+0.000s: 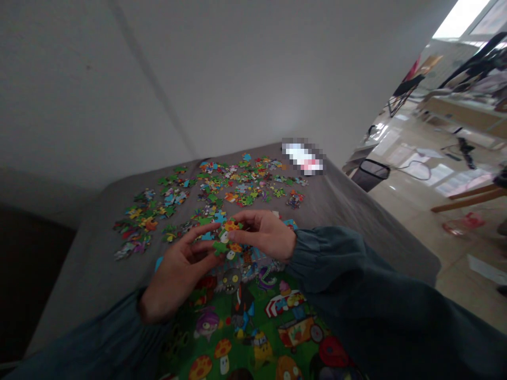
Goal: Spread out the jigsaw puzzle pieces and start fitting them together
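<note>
Nearest the camera, one assembled section of a cartoon jigsaw puzzle (253, 327) lies flat on the grey table (79, 274), showing green ground, mushrooms, a cart and other figures. Two dark teal sleeves enter from the near edge, one on each side.

Just beyond the far edge of the assembled section, two hands meet above the table. The left hand (178, 274) is palm-up at near left; its index finger is extended toward the right and its thumb presses against a green puzzle piece (220, 247), pinching it. The right hand (265, 235) comes in from the right; its thumb and fingers are closed in a pinch on an orange puzzle piece (232, 226). The two pieces sit close together between the fingertips, one just above the other; whether they touch cannot be told.

Farther away, loose puzzle pieces (209, 192) are scattered across the table in roughly three groups: left, centre and far right. The individual count is too large and too blurred to establish.

At the far right corner of the table lies one blurred white and pink object (304, 157).
</note>
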Available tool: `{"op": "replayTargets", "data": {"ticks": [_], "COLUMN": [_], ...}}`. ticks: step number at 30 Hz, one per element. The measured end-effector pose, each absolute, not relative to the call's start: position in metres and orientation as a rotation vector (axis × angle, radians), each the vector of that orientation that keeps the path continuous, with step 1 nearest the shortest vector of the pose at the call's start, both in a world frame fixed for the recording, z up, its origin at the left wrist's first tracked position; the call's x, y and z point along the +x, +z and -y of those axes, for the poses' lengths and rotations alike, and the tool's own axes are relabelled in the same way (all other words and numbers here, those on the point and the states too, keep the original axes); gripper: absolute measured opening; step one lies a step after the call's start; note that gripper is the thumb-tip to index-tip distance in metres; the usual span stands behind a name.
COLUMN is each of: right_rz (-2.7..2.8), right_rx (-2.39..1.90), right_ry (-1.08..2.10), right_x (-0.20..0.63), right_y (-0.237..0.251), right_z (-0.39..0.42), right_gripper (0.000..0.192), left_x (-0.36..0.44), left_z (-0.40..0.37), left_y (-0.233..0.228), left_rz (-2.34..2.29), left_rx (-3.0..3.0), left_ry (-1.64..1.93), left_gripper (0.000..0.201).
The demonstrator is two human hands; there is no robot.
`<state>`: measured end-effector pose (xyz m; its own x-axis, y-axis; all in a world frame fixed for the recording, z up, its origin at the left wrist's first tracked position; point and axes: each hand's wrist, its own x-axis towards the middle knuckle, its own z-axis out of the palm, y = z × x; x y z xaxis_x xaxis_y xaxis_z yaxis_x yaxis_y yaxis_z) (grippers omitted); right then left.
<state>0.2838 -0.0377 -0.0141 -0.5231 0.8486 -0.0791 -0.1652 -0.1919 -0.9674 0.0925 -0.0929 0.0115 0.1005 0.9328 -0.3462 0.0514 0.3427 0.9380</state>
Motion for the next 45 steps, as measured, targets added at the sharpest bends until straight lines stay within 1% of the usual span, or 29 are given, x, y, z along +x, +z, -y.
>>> {"op": "replayTargets", "data": {"ticks": [5, 8, 12, 14, 16, 19, 20, 21, 22, 25, 26, 29, 33, 39, 45], "right_rz": [1.451, 1.596, 1.786, 1.837, 1.823, 1.723, 1.694, 1.671, 1.652, 1.578, 1.545, 1.456, 1.411, 1.475, 1.641], "right_rx": [-0.853, -0.901, -0.893, -0.888, -0.887, -0.886, -0.883, -0.879, -0.878, -0.896, -0.909, -0.927, -0.86, -0.79, -0.873], "right_ry": [1.735, 1.63, 1.487, 1.395, 1.358, 1.443, 1.494, 1.546, 1.591, 1.672, 1.675, 1.682, 1.77, 1.826, 1.699], "right_x": [0.284, 0.285, 0.286, 0.286, 0.286, 0.285, 0.284, 0.284, 0.284, 0.285, 0.286, 0.29, 0.294, 0.293, 0.291], "right_y": [-0.015, -0.012, -0.009, -0.008, -0.008, -0.008, -0.008, -0.009, -0.009, -0.008, -0.007, -0.003, 0.002, 0.0, -0.006], "right_z": [0.036, 0.037, 0.042, 0.045, 0.046, 0.046, 0.046, 0.045, 0.044, 0.04, 0.039, 0.035, 0.034, 0.036, 0.036], "right_gripper": [0.028, 0.027, 0.026, 0.03, 0.04, 0.062, 0.066, 0.067, 0.063, 0.043, 0.039, 0.039, 0.04, 0.038, 0.027], "left_x": [0.093, 0.095, 0.098, 0.098, 0.096, 0.092, 0.091, 0.09, 0.089, 0.089, 0.089, 0.089, 0.088, 0.086, 0.086], "left_z": [0.095, 0.095, 0.094, 0.094, 0.094, 0.094, 0.094, 0.094, 0.094, 0.094, 0.093, 0.093, 0.092, 0.091, 0.092], "left_y": [0.009, 0.009, 0.008, 0.005, 0.003, -0.001, -0.001, -0.001, -0.001, 0.0, 0.0, 0.0, -0.002, -0.005, -0.004], "left_rz": [-1.219, -1.215, -1.321, -1.371, -1.402, -1.423, -1.426, -1.427, -1.428, -1.446, -1.456, -1.466, -1.484, -1.519, -1.539], "left_rx": [0.849, 0.771, 0.87, 0.917, 0.939, 0.936, 0.922, 0.903, 0.882, 0.842, 0.837, 0.823, 0.841, 0.921, 0.991], "left_ry": [0.891, 0.965, 0.952, 0.914, 0.897, 0.947, 0.977, 1.0, 1.016, 1.028, 1.03, 1.031, 1.004, 0.97, 0.905], "left_gripper": [0.066, 0.053, 0.052, 0.048, 0.046, 0.048, 0.049, 0.05, 0.051, 0.053, 0.054, 0.052, 0.05, 0.056, 0.06]}}
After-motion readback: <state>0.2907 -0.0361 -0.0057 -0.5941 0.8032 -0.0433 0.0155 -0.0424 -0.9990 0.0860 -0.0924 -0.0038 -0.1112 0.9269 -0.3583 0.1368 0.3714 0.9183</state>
